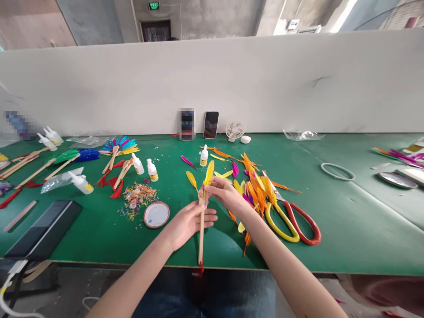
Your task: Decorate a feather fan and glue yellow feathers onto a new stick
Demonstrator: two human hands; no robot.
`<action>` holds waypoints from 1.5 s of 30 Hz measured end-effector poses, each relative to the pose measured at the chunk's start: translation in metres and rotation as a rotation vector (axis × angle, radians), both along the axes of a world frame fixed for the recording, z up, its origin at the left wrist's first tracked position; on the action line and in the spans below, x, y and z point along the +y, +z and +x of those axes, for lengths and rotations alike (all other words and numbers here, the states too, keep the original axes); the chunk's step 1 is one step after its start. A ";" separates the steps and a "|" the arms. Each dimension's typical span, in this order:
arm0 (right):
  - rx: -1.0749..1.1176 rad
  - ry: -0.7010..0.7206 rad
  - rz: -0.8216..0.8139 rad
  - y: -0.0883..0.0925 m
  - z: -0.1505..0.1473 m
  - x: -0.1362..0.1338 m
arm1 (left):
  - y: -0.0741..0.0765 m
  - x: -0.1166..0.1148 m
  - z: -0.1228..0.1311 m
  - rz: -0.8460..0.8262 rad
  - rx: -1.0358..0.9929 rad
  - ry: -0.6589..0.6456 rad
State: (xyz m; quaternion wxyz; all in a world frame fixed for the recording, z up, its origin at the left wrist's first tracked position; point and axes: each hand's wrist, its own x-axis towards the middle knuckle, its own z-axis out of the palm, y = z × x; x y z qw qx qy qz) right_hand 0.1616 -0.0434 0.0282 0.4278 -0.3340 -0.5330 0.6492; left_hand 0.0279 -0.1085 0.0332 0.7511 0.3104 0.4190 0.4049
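Observation:
My left hand (186,224) holds a flat wooden stick (201,236) near its upper end, thumb in front and fingers behind. A red tassel (201,266) hangs at the stick's lower end, by the table edge. Between the fingertips of my right hand (225,191) is the base of a yellow feather (209,172), pressed against the stick's top. Another yellow feather (191,179) stands out to the left of the same top. Beyond my hands stands a small white glue bottle (204,157). Orange, yellow and magenta feathers (256,187) lie in a pile right of my right hand.
Large scissors (294,221) with yellow and red handles lie by the pile. To the left are a round lid (157,214), colourful scraps (139,198), glue bottles (152,171), feather fans (117,149) and a black power bank (44,229). Phones (211,125) lean on the white partition.

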 end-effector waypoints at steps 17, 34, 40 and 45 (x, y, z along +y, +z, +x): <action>-0.077 -0.003 0.031 0.004 0.002 0.001 | -0.001 0.026 0.006 0.033 -0.043 -0.095; -0.079 0.014 0.019 0.008 -0.001 -0.006 | -0.010 0.027 0.010 0.118 0.124 -0.042; -0.088 0.015 0.032 0.008 -0.001 -0.005 | -0.008 0.026 0.010 0.139 0.132 -0.036; -0.115 -0.032 0.036 0.008 -0.001 -0.005 | -0.007 0.024 0.010 0.141 0.143 -0.036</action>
